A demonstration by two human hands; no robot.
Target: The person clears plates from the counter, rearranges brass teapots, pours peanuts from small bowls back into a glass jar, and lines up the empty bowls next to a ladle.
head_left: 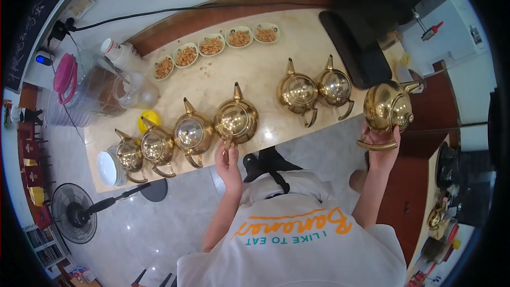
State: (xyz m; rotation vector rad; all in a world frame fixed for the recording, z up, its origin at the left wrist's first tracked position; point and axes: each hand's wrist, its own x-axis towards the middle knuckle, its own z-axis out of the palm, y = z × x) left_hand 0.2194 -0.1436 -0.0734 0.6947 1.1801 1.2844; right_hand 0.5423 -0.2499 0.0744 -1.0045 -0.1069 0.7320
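Note:
My right hand (pixel 380 143) holds a gold teapot (pixel 387 107) off the right end of the counter, fingers under its body, the pot tilted with its spout to the upper right. My left hand (pixel 228 160) is closed at the handle of another gold teapot (pixel 236 121) at the counter's front edge. To its left stand more gold teapots in a row: one beside it (pixel 193 133), then a smaller one (pixel 158 145) and one at the end (pixel 129 155). Two further teapots, one (pixel 297 93) next to the other (pixel 334 87), stand right of the middle.
Several small bowls of brown pieces (pixel 211 45) line the counter's (pixel 249 69) back. A black tray (pixel 357 50) lies at right. Pitchers (pixel 135 90), a yellow object (pixel 149 121) and stacked white plates (pixel 108 168) are at left; a fan (pixel 74 213) stands below.

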